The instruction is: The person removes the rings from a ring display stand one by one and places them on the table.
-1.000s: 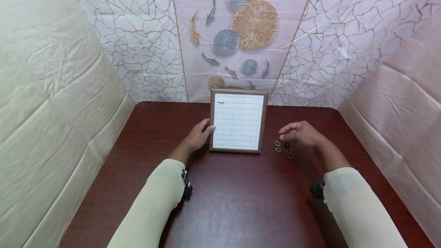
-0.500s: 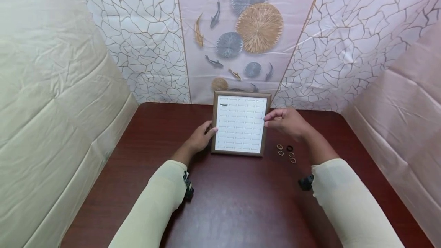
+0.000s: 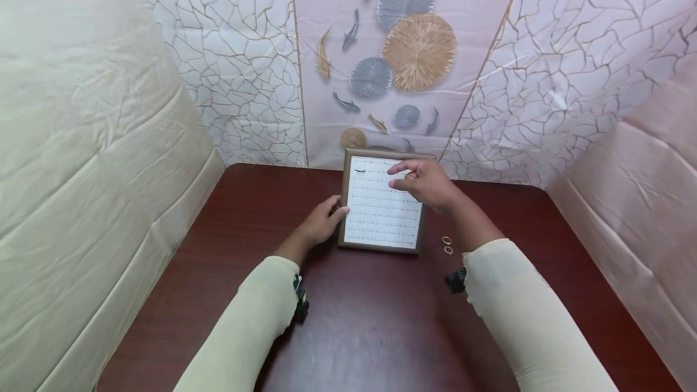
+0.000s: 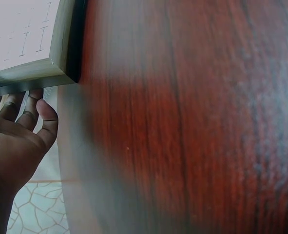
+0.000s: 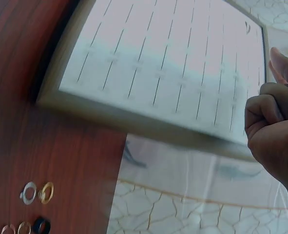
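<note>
The ring display tray [image 3: 383, 207], wood-framed with slotted white rows, lies flat at the far middle of the table [image 3: 381, 319], one dark ring [image 3: 360, 170] seated in its top-left slot; the step in hand appears to be seating another ring. The right hand [image 3: 425, 183] hovers over the upper rows, fingers curled, seemingly pinching something too small to confirm; the next move calls for fine alignment with a slot. The left hand [image 3: 321, 222] rests relaxed against the tray's left edge; loose rings [image 5: 36, 192] lie just right of it.

A dark red wooden table [image 3: 381, 331] stands before crackle-patterned wall sheets [image 3: 239, 65] with fish.
</note>
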{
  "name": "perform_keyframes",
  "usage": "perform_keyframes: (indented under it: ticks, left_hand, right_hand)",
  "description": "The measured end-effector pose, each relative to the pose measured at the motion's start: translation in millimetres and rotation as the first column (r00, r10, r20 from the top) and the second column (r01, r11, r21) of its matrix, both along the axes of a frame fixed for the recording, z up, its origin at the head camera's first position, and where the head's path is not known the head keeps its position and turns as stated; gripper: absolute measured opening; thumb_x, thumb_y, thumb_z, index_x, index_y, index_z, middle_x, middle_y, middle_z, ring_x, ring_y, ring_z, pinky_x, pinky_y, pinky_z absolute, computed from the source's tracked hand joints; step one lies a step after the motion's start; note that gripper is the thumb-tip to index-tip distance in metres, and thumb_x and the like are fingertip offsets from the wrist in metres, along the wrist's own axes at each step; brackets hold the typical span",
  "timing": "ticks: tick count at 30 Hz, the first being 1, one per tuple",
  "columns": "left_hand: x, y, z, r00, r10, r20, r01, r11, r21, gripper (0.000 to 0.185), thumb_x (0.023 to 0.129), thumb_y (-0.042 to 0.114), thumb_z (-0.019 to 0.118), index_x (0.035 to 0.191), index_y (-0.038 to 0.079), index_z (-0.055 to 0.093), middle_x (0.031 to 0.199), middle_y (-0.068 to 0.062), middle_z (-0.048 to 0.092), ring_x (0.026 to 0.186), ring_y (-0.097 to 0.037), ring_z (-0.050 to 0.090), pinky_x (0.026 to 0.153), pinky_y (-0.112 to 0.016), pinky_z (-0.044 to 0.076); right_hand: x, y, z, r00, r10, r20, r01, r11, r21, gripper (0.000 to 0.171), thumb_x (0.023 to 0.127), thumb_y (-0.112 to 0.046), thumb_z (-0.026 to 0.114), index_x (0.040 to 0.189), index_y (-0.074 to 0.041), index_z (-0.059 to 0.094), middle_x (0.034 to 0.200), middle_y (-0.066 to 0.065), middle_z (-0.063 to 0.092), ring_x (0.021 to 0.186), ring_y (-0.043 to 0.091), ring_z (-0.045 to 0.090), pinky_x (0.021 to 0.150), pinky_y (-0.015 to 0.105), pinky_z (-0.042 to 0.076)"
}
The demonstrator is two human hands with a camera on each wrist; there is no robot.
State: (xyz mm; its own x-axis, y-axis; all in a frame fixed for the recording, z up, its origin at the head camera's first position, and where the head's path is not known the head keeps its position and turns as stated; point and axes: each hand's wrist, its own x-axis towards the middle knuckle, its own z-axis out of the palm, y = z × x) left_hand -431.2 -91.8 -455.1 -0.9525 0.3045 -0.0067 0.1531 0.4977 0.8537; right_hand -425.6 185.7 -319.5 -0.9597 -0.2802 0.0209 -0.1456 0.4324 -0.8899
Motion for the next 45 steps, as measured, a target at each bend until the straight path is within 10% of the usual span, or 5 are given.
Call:
perform_keyframes:
  ticks: [16, 23, 45]
  left_hand:
    - [2.5, 3.2, -1.0, 1.0, -0.011, -0.024, 0.011, 1.0, 0.018, 0.057, 0.117, 0.04, 0.053, 0.164, 0.008, 0.046, 0.152, -0.019, 0.06, 0.141, -0.033, 0.055, 0.125, -0.055, 0.042]
    - [3.1, 2.7, -0.6, 0.999, -0.013, -0.044, 0.014, 1.0, 0.019, 0.053, 0.117, 0.039, 0.052, 0.161, 0.008, 0.049, 0.147, -0.016, 0.063, 0.138, -0.031, 0.057, 0.123, -0.054, 0.044]
    - [2.7, 0.4, 1.3, 0.999, -0.015, -0.052, 0.017, 0.999, 0.035, 0.057, 0.117, 0.039, 0.052, 0.162, 0.004, 0.047, 0.15, -0.019, 0.062, 0.14, -0.033, 0.056, 0.125, -0.055, 0.043]
  right_hand:
    - [-11.5, -38.4, -10.9, 1.0, -0.005, 0.025, 0.004, 0.999, 0.04, 0.041, 0.1, -0.011, 0.079, 0.14, -0.012, 0.074, 0.061, -0.002, 0.056, 0.055, 0.009, 0.042, 0.059, 0.028, 0.038]
    - [-14.6, -45.2, -12.2, 1.0, -0.016, 0.027, 0.014, 0.997, 0.074, 0.037, 0.103, -0.017, 0.077, 0.139, -0.015, 0.074, 0.074, 0.005, 0.069, 0.088, 0.018, 0.063, 0.083, 0.034, 0.05]
    - [-20.3, -67.1, -9.3, 1.0, -0.016, -0.004, 0.016, 0.994, 0.111, 0.017, 0.103, -0.009, 0.071, 0.119, -0.003, 0.07, 0.071, -0.001, 0.059, 0.069, 0.014, 0.048, 0.066, 0.03, 0.043]
